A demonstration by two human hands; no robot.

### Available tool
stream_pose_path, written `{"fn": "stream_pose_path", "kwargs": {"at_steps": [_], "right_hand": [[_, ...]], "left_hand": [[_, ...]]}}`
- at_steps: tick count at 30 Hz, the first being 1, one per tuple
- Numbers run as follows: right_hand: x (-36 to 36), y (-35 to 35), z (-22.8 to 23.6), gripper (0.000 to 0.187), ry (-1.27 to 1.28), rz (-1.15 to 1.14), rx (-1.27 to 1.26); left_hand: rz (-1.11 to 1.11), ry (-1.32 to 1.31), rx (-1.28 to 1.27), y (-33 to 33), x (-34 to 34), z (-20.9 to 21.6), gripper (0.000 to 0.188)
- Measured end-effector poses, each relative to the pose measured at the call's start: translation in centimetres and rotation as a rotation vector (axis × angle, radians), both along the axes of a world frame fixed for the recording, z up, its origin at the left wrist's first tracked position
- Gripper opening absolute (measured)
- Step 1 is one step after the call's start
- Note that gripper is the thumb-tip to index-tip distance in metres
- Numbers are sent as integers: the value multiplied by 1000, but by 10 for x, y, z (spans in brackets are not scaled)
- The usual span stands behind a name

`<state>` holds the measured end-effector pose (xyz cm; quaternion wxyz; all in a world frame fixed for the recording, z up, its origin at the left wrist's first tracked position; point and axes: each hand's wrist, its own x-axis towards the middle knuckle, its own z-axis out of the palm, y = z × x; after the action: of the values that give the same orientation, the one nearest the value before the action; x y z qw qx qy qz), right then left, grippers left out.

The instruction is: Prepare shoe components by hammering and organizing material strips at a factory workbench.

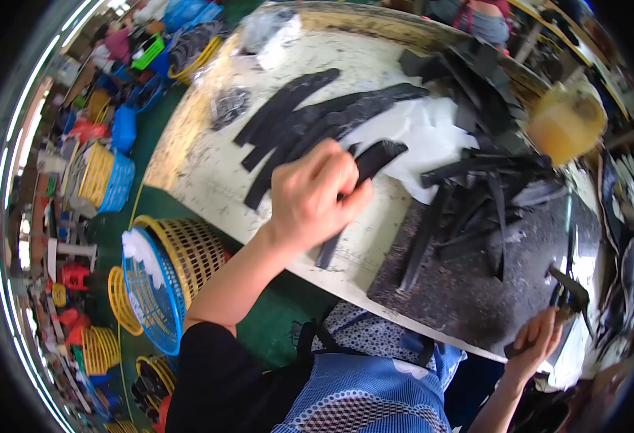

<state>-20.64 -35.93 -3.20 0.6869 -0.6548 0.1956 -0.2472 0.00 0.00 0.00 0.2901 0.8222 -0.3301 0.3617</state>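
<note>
Left hand [313, 189]: clutching black strip [382, 159], hovering over worktable's [205, 169] near edge
Right hand [537, 339]: gripping dark tool [572, 289], near-right corner

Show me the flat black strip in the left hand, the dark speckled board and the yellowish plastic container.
Held flat black strip [382, 158]: head view, on its far end.
Dark speckled board [468, 299]: head view, on its bare near part.
Yellowish plastic container [564, 130]: head view, on its body's middle.
</note>
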Motion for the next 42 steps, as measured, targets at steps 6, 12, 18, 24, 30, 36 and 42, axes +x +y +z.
{"fn": "stream_pose_path", "kwargs": {"at_steps": [6, 12, 18, 24, 30, 36, 42], "right_hand": [[29, 75, 32, 40, 22, 380, 237], [23, 84, 31, 37, 53, 249, 462], [-1, 81, 11, 35, 89, 215, 366], [-31, 34, 28, 17, 335, 265, -122], [-33, 33, 30, 16, 419, 400, -430], [-18, 27, 34, 20, 373, 579, -704], [-17, 26, 33, 20, 391, 636, -754]], "left_hand": [[-470, 391, -125, -73, -72, 11, 30], [-725, 789, -87, -103, -113, -8, 30], [-765, 1365, -158, -125, -86, -7, 32], [-669, 819, 160, -136, -70, -45, 20], [-698, 699, 196, -135, -61, -55, 28], [-725, 616, 157, -134, -61, -58, 28], [-786, 656, 103, -134, -57, -62, 28]]}}
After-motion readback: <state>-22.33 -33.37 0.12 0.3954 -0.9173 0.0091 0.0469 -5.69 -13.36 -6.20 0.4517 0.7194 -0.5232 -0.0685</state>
